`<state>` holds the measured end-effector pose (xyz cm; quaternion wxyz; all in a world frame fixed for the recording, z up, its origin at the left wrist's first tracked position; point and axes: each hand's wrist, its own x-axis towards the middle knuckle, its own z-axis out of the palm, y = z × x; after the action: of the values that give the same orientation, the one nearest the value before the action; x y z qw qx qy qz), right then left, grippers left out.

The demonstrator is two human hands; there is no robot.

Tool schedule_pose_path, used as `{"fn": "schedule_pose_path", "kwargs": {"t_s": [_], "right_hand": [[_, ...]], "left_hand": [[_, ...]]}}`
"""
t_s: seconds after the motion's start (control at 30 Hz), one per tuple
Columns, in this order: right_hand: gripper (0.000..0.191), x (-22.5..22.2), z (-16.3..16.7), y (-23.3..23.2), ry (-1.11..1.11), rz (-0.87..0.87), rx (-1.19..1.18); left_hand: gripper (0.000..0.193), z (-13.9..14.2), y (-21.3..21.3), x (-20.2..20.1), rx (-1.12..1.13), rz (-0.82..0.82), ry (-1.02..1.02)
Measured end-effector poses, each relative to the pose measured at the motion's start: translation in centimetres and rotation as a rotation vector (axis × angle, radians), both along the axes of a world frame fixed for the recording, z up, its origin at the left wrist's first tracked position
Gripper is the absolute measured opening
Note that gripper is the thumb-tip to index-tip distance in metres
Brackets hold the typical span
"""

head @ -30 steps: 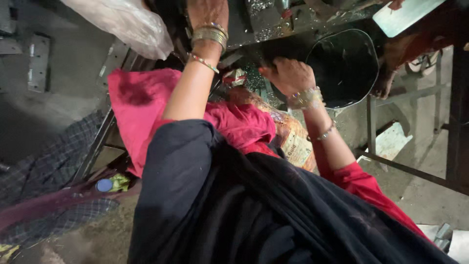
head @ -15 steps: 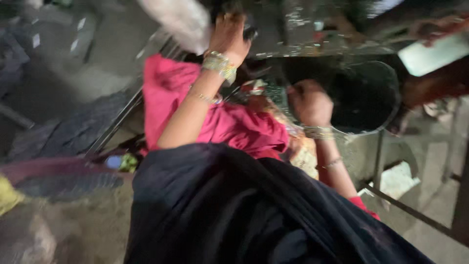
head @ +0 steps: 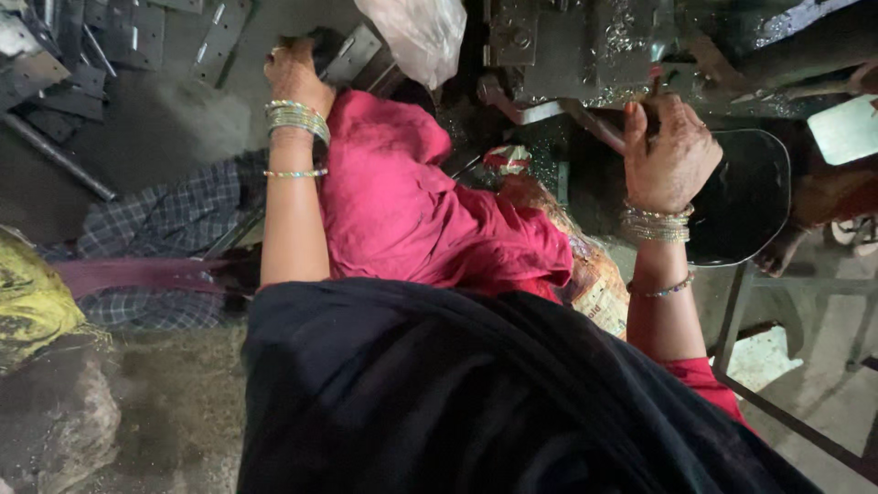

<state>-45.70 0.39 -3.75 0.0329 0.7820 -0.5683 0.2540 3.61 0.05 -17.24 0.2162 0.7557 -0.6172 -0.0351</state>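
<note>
My left hand (head: 294, 71), with several bangles at the wrist, reaches out to the upper left. Its fingers are curled over a small dark metal piece (head: 315, 41) next to a grey metal plate (head: 352, 53). My right hand (head: 669, 154), also bangled, is closed around the curved metal lever (head: 549, 112) of a greasy press machine (head: 585, 46). A pink cloth (head: 402, 201) lies across my lap between the two arms, above a black garment (head: 476, 393).
Flat metal plates (head: 119, 37) lie in a pile on the floor at the upper left. A clear plastic bag (head: 416, 32) hangs near the machine. A dark round pan (head: 750, 197) sits right of my right hand. A yellow sack (head: 32, 302) and checked cloth (head: 165, 229) lie at the left.
My left hand has swung away from the machine top to the left, toward the metal plates. My right hand has risen from the pan's edge onto the lever. The camera has shifted.
</note>
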Motion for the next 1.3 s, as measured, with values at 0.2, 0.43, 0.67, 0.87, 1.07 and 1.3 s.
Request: {"fn": "schedule_pose_path", "kwargs": {"t_s": [0.2,0.43,0.67,0.87,1.07,1.3], "right_hand": [[0.018,0.1,0.0,0.1,0.058,-0.004,0.016],[0.025,3.4,2.3,1.3,-0.149,0.119,-0.11],[0.068,11.1,0.2,5.5,-0.43,0.383,0.139],[0.053,6.1,-3.2,5.0,-0.635,0.411,0.408],[0.04,3.2,-6.4,2.7,-1.068,0.311,0.785],[0.034,2.1,-5.8,0.6,-1.184,0.292,0.788]], "left_hand": [[0.035,-0.4,2.2,0.2,-0.054,0.243,0.082],[0.02,9.3,4.5,-2.0,-0.509,0.011,0.672],[0.025,10.7,4.4,-18.8,-0.297,-0.161,0.674],[0.027,5.1,3.5,-24.0,0.169,-0.339,1.307],[0.032,5.0,1.3,-25.0,0.308,-0.146,1.687],[0.027,4.6,-1.1,-26.0,0.284,-0.249,1.597]]}}
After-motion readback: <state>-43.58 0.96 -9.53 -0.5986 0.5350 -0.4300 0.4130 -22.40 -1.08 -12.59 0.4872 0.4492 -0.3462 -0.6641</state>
